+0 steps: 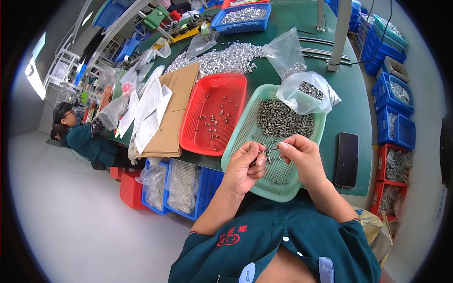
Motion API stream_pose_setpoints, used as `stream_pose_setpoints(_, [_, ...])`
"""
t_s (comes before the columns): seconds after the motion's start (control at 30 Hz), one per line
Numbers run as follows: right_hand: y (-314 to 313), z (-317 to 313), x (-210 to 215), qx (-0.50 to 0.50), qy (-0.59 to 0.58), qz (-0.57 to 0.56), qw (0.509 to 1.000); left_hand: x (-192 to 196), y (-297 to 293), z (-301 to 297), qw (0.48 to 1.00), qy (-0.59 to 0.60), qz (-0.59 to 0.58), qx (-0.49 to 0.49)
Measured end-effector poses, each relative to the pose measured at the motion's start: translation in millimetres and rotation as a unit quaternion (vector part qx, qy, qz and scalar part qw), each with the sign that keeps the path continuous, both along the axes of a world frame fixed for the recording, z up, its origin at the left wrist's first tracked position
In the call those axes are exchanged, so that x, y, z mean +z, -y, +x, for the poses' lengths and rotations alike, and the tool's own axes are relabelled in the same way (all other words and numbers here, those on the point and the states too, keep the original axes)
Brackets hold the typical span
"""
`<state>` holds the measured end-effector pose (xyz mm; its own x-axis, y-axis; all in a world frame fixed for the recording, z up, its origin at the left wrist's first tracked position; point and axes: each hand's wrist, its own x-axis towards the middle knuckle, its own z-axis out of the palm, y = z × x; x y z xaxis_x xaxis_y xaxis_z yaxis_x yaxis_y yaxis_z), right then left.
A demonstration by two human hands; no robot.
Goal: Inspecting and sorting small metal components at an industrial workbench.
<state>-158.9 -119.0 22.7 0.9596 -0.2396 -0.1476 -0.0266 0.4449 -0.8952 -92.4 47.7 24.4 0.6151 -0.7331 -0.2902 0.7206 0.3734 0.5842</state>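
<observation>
Both hands meet over the near half of a pale green mesh basket (pixel 227 150). A heap of small dark metal fittings (pixel 285 119) fills its far end, with a few loose shiny pieces lower down. My left hand (pixel 245 166) is closed, its thumb and fingers curled around small metal parts that are mostly hidden. My right hand (pixel 301 155) pinches a small metal part (pixel 271 150) between thumb and forefinger, close to the left fingertips. A red mesh basket (pixel 212 85) with scattered small fittings stands left of the green one. An open plastic bag (pixel 295 96) of dark fittings rests on the green basket's far rim.
A black phone (pixel 347 160) lies right on the green table (pixel 351 113). Cardboard (pixel 172 115) and papers (pixel 153 108) are at left. Silver parts (pixel 222 59) are piled behind, near a blue basket (pixel 240 21). A metal post (pixel 339 37) rises at the back. A co-worker (pixel 85 141) sits far left.
</observation>
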Motion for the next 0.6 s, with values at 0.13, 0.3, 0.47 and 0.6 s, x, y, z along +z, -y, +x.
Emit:
stream_pose_setpoints(0.13, [-2, -1, -1, 0.005, 0.01, -0.014, 1.0, 3, 3, -3, 0.999, 0.018, 0.033, 0.03])
stream_pose_setpoints(0.3, [-3, -1, -5, 0.003, 0.017, -0.028, 0.999, 6, 7, -7, 0.998, 0.041, 0.045, 0.025])
stream_pose_setpoints(0.47, [-1, -4, 11, -0.054, 0.083, -0.309, 0.946, 9, 8, -6, 0.984, 0.126, 0.124, 0.023])
stream_pose_setpoints(0.6, [2, -4, 14, 0.001, 0.076, -0.321, 0.944, 24, 16, -7, 0.979, 0.145, 0.143, -0.026])
